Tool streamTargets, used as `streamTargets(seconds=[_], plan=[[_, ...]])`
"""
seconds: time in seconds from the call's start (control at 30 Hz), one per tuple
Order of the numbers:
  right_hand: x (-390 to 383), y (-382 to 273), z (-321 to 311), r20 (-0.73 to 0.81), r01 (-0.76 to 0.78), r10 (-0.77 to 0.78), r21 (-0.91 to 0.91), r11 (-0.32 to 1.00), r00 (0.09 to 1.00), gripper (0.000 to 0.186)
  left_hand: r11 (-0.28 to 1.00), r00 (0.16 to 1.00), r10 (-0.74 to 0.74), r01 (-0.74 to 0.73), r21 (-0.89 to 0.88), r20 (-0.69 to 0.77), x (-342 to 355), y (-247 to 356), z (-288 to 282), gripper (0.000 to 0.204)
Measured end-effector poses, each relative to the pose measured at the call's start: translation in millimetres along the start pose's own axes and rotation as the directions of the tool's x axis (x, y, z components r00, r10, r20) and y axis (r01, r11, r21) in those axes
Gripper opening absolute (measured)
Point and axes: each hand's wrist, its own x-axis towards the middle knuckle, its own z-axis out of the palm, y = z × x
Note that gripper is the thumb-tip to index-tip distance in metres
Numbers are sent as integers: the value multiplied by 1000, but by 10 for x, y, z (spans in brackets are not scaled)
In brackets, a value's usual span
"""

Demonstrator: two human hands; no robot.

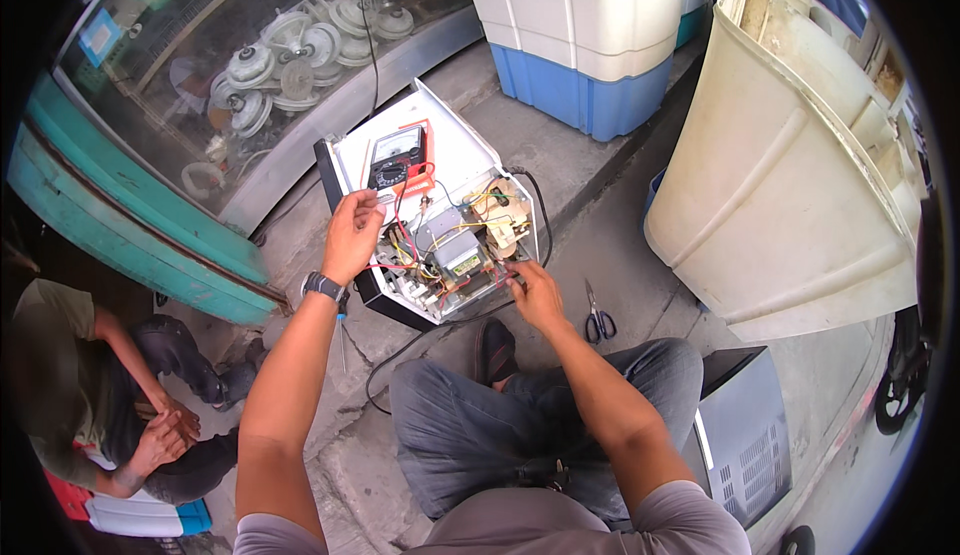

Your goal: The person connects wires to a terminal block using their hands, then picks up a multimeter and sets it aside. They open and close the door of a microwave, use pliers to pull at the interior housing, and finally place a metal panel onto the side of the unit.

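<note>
An open appliance (455,250) with a transformer, boards and many coloured wires lies on the pavement in front of me. An analogue multimeter (396,160) in a red-edged casing rests on its white panel, with leads running down. My left hand (350,235) is closed in a pinch just below the meter, at the appliance's left side; what it holds is too small to name. My right hand (535,300) has its fingers closed at the wiring on the appliance's lower right side; whatever is between them is hidden. Scissors (600,323) and a thin screwdriver (342,340) lie nearby.
A seated person (120,385) is at the left, beside a turquoise frame (150,235) and glass case (170,65) of white parts. A cream-and-blue tub (570,85) stands behind; a large cream bin (760,185) is right. A metal cover (745,435) lies beside my knee; a black cable (545,205) loops around.
</note>
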Motion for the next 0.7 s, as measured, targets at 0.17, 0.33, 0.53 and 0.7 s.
streamTargets(seconds=[0.17, 0.33, 0.53, 0.7], plan=[[-380, -57, -534, 238, -47, 84, -158, 986, 968, 21, 773, 962, -236, 271, 573, -137, 315, 717, 226, 104], [-633, 55, -855, 340, -112, 190, -235, 966, 921, 25, 562, 886, -461, 325, 760, -38, 684, 882, 433, 124], [-704, 323, -670, 411, -145, 248, -266, 953, 877, 30, 656, 883, -465, 393, 644, -65, 909, 485, 469, 124], [-759, 520, -687, 445, -151, 265, -276, 949, 855, 31, 681, 849, -502, 507, 529, -166, 839, 594, 481, 108]])
